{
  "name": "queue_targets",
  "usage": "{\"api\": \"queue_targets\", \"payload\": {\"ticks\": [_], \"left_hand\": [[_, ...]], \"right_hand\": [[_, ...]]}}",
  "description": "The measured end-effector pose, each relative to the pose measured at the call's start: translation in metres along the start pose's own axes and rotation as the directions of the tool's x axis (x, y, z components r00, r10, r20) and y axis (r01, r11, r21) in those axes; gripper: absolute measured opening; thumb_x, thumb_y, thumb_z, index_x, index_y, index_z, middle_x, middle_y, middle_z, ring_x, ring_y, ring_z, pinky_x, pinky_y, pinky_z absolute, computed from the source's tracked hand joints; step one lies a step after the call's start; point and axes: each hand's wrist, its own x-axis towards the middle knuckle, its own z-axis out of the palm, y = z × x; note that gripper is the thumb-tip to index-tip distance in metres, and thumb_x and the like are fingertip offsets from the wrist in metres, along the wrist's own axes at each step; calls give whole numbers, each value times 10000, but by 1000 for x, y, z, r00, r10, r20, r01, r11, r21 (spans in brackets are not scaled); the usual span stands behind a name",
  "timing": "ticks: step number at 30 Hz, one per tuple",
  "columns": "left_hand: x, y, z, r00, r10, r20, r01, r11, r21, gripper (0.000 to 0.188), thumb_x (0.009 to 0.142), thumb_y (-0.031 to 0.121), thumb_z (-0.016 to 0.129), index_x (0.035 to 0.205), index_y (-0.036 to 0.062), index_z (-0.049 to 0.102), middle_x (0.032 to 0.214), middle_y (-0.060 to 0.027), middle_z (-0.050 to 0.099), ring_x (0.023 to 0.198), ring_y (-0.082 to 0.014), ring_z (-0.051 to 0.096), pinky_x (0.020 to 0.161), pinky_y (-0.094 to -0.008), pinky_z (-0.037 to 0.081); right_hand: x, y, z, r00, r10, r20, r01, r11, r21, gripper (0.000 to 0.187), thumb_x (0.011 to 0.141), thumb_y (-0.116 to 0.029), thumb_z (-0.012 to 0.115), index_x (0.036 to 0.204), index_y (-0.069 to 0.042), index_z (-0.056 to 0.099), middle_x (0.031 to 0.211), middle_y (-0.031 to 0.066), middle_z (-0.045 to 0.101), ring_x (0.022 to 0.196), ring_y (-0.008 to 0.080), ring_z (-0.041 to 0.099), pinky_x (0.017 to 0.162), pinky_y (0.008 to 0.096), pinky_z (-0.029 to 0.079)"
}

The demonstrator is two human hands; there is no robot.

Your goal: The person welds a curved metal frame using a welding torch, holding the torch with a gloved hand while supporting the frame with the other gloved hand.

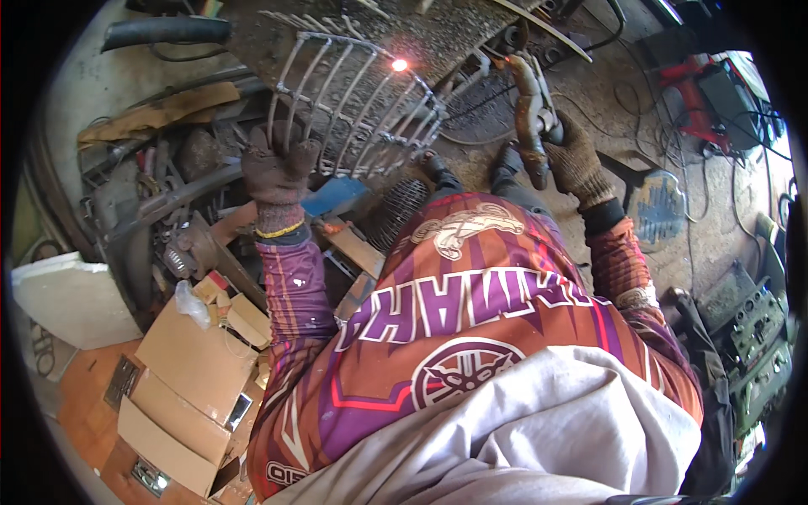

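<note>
A basket-like grille of welded metal rods point(341, 93) rests tilted on the edge of a dark, debris-strewn work plate point(244, 29). One joint on its far rim glows orange-red. My left hand point(280, 164), in a brown knit glove, is closed around the grille's near left rods. To the right of the grille, my gloved right hand point(581, 164) grips a worn brown welding electrode holder point(528, 114) with a metal lever, held apart from the glowing joint. Whether an electrode sits in its jaw I cannot tell.
Scrap metal and a wooden board point(160, 114) crowd the left side, above opened cardboard boxes point(194, 345). A coiled wire piece point(404, 206) lies by my feet. Cables cross the floor at right, near a red machine point(694, 97), a stool point(658, 206) and metal engine parts point(749, 320).
</note>
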Motion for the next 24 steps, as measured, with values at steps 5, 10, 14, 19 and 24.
{"api": "queue_targets", "payload": {"ticks": [5,10,14,19,24], "left_hand": [[-6,21,-30,988,112,107,-138,948,285,247,761,111,760,914,68,571,836,4,608,742,-101,545,678,-249,463],[-7,43,-28,978,203,46,-208,952,226,210,848,135,673,1017,45,587,905,-40,632,788,-114,575,703,-247,470],[6,55,-53,999,50,-2,-49,996,76,387,858,283,674,1119,11,588,974,-89,638,803,-171,597,704,-283,478],[16,90,-20,969,133,207,-244,635,733,546,803,408,711,1074,-53,596,976,-98,641,777,-192,590,705,-332,469],[29,88,-28,987,-6,161,-133,527,839,521,801,366,724,1083,-52,595,980,-82,646,830,-158,590,769,-312,469]], "right_hand": [[-12,-2,10,999,9,45,-13,998,68,605,733,-232,745,1239,5,515,1041,165,654,908,240,647,781,344,507],[-11,5,14,1000,4,10,-4,1000,-28,590,732,-259,737,1222,-7,527,1024,195,655,940,287,648,794,359,500],[-17,-10,16,1000,-11,20,11,999,-39,558,724,-242,735,1191,-7,541,1013,191,658,940,289,649,794,363,498],[-23,-20,15,1000,1,21,0,998,-60,505,728,-230,726,1156,-22,557,986,175,662,915,283,653,773,369,504],[-30,-13,4,999,36,23,-36,999,-16,485,734,-205,724,1153,-25,558,969,165,661,893,246,655,764,354,509]]}}
